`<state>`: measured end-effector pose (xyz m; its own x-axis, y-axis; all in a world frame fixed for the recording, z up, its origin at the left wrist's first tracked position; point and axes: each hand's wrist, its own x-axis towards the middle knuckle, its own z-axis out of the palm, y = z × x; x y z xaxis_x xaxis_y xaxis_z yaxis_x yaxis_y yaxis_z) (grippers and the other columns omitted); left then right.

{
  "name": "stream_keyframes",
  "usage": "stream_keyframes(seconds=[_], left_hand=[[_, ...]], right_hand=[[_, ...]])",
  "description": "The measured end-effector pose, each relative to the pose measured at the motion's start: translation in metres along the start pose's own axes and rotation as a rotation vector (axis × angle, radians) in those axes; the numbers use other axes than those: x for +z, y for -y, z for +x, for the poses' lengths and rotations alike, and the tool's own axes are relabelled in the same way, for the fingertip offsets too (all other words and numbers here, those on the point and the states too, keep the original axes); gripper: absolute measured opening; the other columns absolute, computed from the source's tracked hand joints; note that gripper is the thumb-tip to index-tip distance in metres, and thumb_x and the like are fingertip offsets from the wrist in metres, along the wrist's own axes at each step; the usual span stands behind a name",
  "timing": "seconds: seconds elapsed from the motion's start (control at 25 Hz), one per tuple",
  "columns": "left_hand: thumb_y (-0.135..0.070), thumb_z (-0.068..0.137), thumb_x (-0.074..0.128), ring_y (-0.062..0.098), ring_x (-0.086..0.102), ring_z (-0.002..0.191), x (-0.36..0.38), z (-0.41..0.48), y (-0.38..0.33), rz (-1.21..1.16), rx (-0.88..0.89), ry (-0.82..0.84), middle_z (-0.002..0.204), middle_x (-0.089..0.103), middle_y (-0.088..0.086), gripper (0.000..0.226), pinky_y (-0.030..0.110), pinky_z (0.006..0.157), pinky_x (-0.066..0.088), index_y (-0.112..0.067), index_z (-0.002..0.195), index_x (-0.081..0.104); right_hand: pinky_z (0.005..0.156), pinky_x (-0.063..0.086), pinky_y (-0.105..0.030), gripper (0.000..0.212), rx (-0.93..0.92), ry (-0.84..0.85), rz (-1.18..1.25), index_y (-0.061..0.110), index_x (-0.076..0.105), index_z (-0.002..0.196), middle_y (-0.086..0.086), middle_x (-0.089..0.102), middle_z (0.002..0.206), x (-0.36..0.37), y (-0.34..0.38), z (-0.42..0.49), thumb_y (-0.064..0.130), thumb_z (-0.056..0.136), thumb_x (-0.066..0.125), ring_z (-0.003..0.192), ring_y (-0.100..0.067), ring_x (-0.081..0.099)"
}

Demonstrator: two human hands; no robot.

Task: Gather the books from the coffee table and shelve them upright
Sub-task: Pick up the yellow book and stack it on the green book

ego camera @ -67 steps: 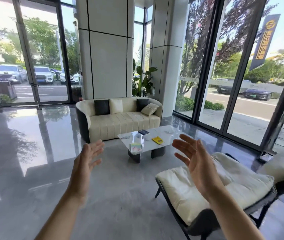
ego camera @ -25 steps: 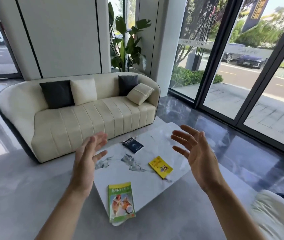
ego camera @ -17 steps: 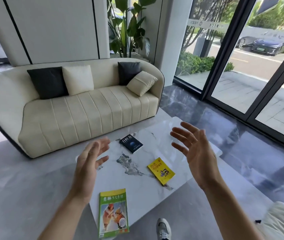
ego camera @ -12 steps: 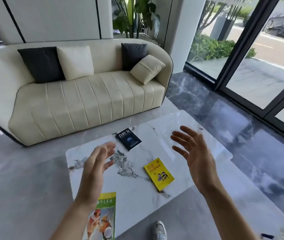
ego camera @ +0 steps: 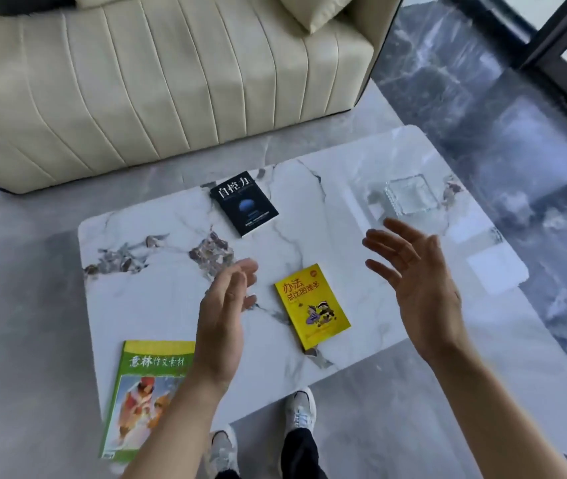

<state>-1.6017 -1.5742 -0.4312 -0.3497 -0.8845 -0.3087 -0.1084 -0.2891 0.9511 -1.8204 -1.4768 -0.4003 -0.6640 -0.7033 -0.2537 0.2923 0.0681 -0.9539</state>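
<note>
Since half a second ago both hands have come lower over the desk (ego camera: 157, 299). Three books lie flat on it: black book (ego camera: 244, 203) far, yellow book (ego camera: 311, 305) centre, green book (ego camera: 144, 395) overhanging the near edge. Left hand (ego camera: 221, 326) and right hand (ego camera: 417, 288), both spread and empty, flank the yellow book.

Coffee table (ego camera: 157, 299): glossy veined marble top. Sofa (ego camera: 171, 81): smooth, matt channel-stitched upholstery. Ashtray (ego camera: 410, 195): clear glass. Yellow book (ego camera: 311, 305): glossy paper cover. Floor (ego camera: 482, 115): polished stone.
</note>
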Motion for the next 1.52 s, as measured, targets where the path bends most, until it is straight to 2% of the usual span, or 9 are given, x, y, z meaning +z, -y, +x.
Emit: stream_keyframes(seconds=[0.24,0.4,0.64,0.76,0.88,1.0,1.2,1.4,1.52], left_hand=[[-0.067,0.082,0.045,0.007,0.059,0.128,0.046,0.021,0.157,0.110,-0.225,0.114,0.131,0.067,-0.007,0.067,0.037,0.110,0.048,-0.021,0.129,0.062],[-0.054,0.093,0.052,0.014,0.060,0.123,0.063,0.039,0.267,0.189,-0.387,0.051,0.131,0.063,-0.011,0.049,0.015,0.090,0.044,-0.025,0.132,0.058],[-0.036,0.102,0.054,0.009,0.050,0.123,0.085,0.059,0.321,0.209,-0.476,-0.040,0.136,0.051,-0.004,0.051,0.023,0.099,0.036,-0.016,0.147,0.043],[-0.030,0.098,0.060,0.017,0.048,0.139,0.105,0.064,0.325,0.296,-0.478,-0.067,0.151,0.048,0.003,0.068,0.035,0.114,0.041,-0.012,0.157,0.030],[-0.045,0.084,0.061,0.024,0.055,0.133,0.122,0.073,0.320,0.330,-0.563,-0.135,0.146,0.055,0.007,0.074,0.048,0.110,0.048,-0.019,0.150,0.042],[-0.027,0.089,0.062,0.032,0.068,0.097,0.119,0.083,0.325,0.305,-0.604,-0.197,0.106,0.072,0.006,0.011,0.047,0.088,0.057,-0.034,0.096,0.063],[-0.006,0.090,0.056,0.044,0.071,0.085,0.096,0.080,0.330,0.167,-0.588,-0.137,0.090,0.080,0.009,0.026,0.061,0.077,0.060,-0.030,0.098,0.063],[0.003,0.097,0.055,0.038,0.072,0.084,0.071,0.084,0.316,0.088,-0.442,-0.134,0.093,0.080,0.012,0.030,0.052,0.080,0.060,-0.023,0.105,0.065],[0.001,0.098,0.054,0.044,0.071,0.086,0.040,0.084,0.302,0.057,-0.397,-0.116,0.093,0.080,0.015,0.037,0.056,0.082,0.060,-0.032,0.106,0.066]], right_hand=[[0.108,0.049,-0.048,0.081,0.158,-0.015,-0.111,0.024,0.066,0.127,-0.007,0.073,0.127,-0.047,-0.161,0.022,0.085,0.078,0.048,0.128,-0.025,0.065],[0.107,0.049,-0.039,0.079,0.238,-0.078,-0.265,0.030,0.067,0.123,0.001,0.073,0.126,-0.078,-0.269,0.036,0.089,0.078,0.041,0.126,-0.013,0.065],[0.122,0.036,-0.044,0.047,0.321,-0.005,-0.690,0.022,0.047,0.150,-0.001,0.053,0.153,-0.093,-0.329,0.070,0.039,0.107,0.038,0.143,-0.016,0.047],[0.120,0.036,-0.047,0.064,0.457,0.101,-0.945,0.015,0.031,0.161,-0.005,0.045,0.159,-0.090,-0.339,0.089,0.033,0.104,0.054,0.146,-0.025,0.043],[0.108,0.044,-0.046,0.055,0.477,0.053,-1.108,0.009,0.048,0.149,-0.013,0.055,0.142,-0.082,-0.343,0.102,0.031,0.100,0.061,0.132,-0.033,0.053],[0.089,0.053,-0.043,0.026,0.547,-0.030,-1.087,0.010,0.064,0.120,-0.014,0.069,0.115,-0.084,-0.348,0.108,0.017,0.095,0.066,0.111,-0.036,0.064],[0.058,0.047,-0.029,0.008,0.639,-0.051,-0.829,0.018,0.065,0.098,-0.012,0.077,0.101,-0.088,-0.345,0.098,0.010,0.097,0.063,0.087,-0.029,0.072],[0.077,0.065,-0.050,0.021,0.582,-0.116,-0.520,0.017,0.067,0.122,-0.010,0.081,0.101,-0.063,-0.335,0.089,0.013,0.101,0.061,0.089,-0.031,0.079],[0.080,0.065,-0.053,0.013,0.515,-0.062,-0.502,0.023,0.073,0.107,-0.017,0.078,0.105,-0.037,-0.328,0.082,0.019,0.101,0.063,0.094,-0.036,0.078]])
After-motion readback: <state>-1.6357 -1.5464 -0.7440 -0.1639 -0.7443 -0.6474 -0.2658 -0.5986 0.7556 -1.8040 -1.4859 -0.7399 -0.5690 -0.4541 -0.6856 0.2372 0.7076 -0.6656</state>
